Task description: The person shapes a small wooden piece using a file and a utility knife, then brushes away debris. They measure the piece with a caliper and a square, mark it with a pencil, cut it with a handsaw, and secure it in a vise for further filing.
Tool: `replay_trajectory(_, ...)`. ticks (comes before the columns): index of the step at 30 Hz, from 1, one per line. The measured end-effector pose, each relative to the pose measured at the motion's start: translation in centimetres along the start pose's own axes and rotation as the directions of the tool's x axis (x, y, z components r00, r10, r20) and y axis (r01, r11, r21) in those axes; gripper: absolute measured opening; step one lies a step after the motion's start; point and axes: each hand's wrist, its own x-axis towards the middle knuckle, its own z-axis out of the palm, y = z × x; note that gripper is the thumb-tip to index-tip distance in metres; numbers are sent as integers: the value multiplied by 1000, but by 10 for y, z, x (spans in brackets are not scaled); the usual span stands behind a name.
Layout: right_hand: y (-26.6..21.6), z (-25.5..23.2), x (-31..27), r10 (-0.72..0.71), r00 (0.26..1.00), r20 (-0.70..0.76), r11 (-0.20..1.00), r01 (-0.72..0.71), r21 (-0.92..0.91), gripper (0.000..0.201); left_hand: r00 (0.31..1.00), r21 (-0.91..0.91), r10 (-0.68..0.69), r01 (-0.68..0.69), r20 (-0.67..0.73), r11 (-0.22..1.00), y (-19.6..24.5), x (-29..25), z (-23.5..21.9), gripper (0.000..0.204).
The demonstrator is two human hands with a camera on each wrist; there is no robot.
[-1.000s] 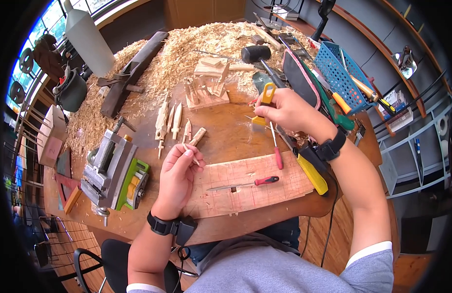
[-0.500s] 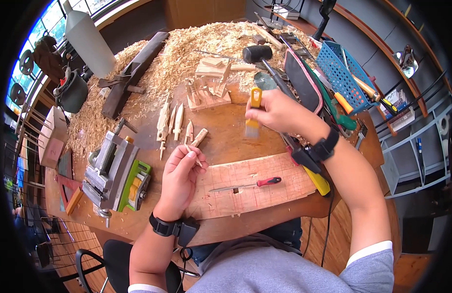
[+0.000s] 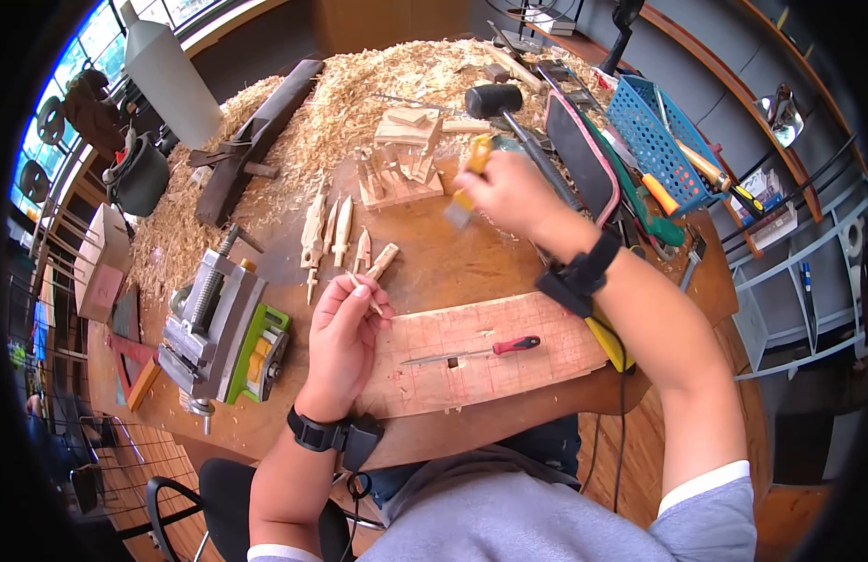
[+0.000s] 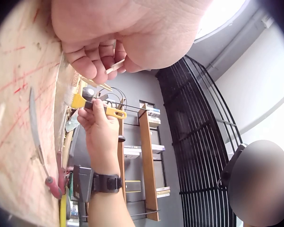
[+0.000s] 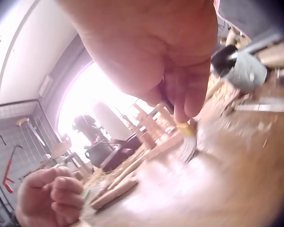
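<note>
My right grip is closed round the handle of a yellow brush (image 3: 478, 157), my right hand (image 3: 513, 192) held over the middle of the bench (image 3: 490, 262); the bristles slant down towards the bare wood, but with the blur I can't tell whether they touch. My left grip is pinched too, thumb and fingers on a thin sliver of wood (image 4: 116, 66), my left hand (image 3: 345, 323) at the left end of the marked board (image 3: 406, 379). That board lies along the near edge, a slim tool with a red-and-black handle (image 3: 515, 345) lying on it beside a small square hole. Just beyond my left hand are several carved wooden pieces (image 3: 312, 239), and past them a wooden stand (image 3: 406, 192) with upright bits. A metal vise (image 3: 204, 328) sits by the left edge. Shavings (image 3: 359, 94) heap along the far edge, with a dark wooden plane (image 3: 256, 150) at their left; a black mallet (image 3: 493, 101) lies further right, and a blue basket (image 3: 654, 140) stands near the far right corner.
</note>
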Motion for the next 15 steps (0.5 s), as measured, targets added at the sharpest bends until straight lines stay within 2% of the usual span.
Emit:
replay_trajectory(1, -5, -11, 1, 24, 998, -66, 1000, -25, -17, 29, 1000, -1, -7, 7, 1, 1000, 0, 1, 1, 8)
replay_trajectory(2, -12, -10, 0, 21, 998, -65, 1000, -22, -19, 29, 1000, -5, -13, 13, -4, 1000, 0, 1, 1, 8)
replay_trajectory(4, -28, 5, -12, 19, 998, 59, 948, -36, 315, 30, 1000, -3, -15, 15, -5, 1000, -1, 1, 1, 7)
replay_trajectory(5, -38, 16, -20, 25, 998, 53, 948, -40, 315, 30, 1000, 1, -13, 13, -1, 1000, -1, 2, 2, 7)
replay_trajectory(7, -55, 33, -33, -120, 954, 275, 945, 24, 327, 25, 1000, 4, -7, 7, -4, 1000, -2, 2, 1, 8)
replay_trajectory(8, -46, 33, -31, -118, 954, 275, 945, 23, 327, 25, 1000, 5, 4, -3, -17, 1000, -3, 2, 0, 8)
replay_trajectory(10, -16, 28, -19, -223, 969, 107, 975, 222, 20, 25, 1000, -5, 2, -2, -3, 1000, -2, 1, 0, 8)
replay_trajectory(11, -1, 11, -9, -77, 989, 127, 996, 81, -23, 25, 1000, -16, 9, -9, 13, 1000, -1, 1, 0, 8)
replay_trajectory(12, 12, -4, -2, -73, 996, 49, 993, 77, -90, 27, 1000, -18, 17, -17, 8, 1000, -1, 1, 0, 8)
replay_trajectory(13, 11, -20, 0, -15, 1000, 4, 992, 16, -128, 26, 1000, -4, 6, -6, 8, 1000, -1, 1, -1, 8)
replay_trajectory(15, 1, -38, -6, 160, 981, 111, 981, -170, 89, 21, 1000, 10, -7, 7, 13, 1000, -1, 3, 0, 8)
